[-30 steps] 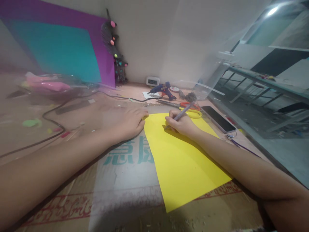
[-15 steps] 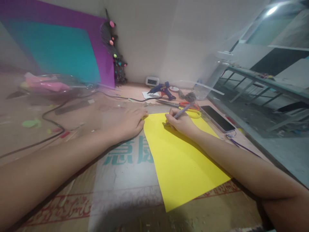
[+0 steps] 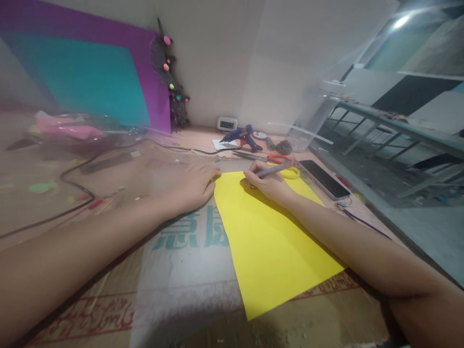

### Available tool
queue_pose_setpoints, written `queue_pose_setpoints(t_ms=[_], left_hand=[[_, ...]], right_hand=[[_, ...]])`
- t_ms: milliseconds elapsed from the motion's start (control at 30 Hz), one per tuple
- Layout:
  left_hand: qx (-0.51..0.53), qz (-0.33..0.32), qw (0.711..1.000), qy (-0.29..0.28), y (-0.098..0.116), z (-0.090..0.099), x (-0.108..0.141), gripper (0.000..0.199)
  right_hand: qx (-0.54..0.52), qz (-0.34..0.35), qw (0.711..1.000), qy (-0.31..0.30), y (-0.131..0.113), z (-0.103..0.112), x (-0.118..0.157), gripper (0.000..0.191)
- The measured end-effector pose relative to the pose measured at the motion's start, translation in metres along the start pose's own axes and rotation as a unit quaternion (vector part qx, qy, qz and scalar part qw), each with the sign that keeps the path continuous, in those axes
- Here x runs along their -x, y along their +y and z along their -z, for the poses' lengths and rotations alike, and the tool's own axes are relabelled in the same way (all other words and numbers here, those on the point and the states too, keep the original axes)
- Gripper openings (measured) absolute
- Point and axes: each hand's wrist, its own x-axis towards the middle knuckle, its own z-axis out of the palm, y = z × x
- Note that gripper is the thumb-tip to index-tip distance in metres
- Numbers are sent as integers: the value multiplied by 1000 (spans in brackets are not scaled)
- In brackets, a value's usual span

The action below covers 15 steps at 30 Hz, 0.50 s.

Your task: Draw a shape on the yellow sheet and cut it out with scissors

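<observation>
A sheet of yellow paper (image 3: pixel 275 246) lies flat on printed cardboard (image 3: pixel 184 270). My right hand (image 3: pixel 270 181) rests on its far part, fingers closed round a greyish pen (image 3: pixel 273 169). The pen leans low to the right, its tip at the paper. Flat beside the paper's far left corner lies my left hand (image 3: pixel 197 184), fingers stretched out and their tips touching the edge. Just beyond the right hand are scissors with red handles (image 3: pixel 281 159) and yellow handles (image 3: pixel 292 173), partly hidden by the hand and pen.
Behind the paper sit a blue glue gun (image 3: pixel 243 137) with a long cord (image 3: pixel 68 176), a small digital clock (image 3: pixel 227 123) and a bundle of twine (image 3: pixel 279 145). A phone (image 3: pixel 324 179) lies at right. Purple and teal boards (image 3: pixel 90 82) lean at the left wall.
My right hand has shifted slightly left along the paper, and the pen has tipped lower. The left hand stays at the paper's corner. The whole view has moved a little.
</observation>
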Motion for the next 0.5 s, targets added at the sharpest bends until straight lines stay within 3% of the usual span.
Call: queue_pose_setpoints(t_ms=[500], left_hand=[[7,1,1000,4,1,0,0,41]], right_hand=[[-6,4,1000,-6,2,-2,-1,29]])
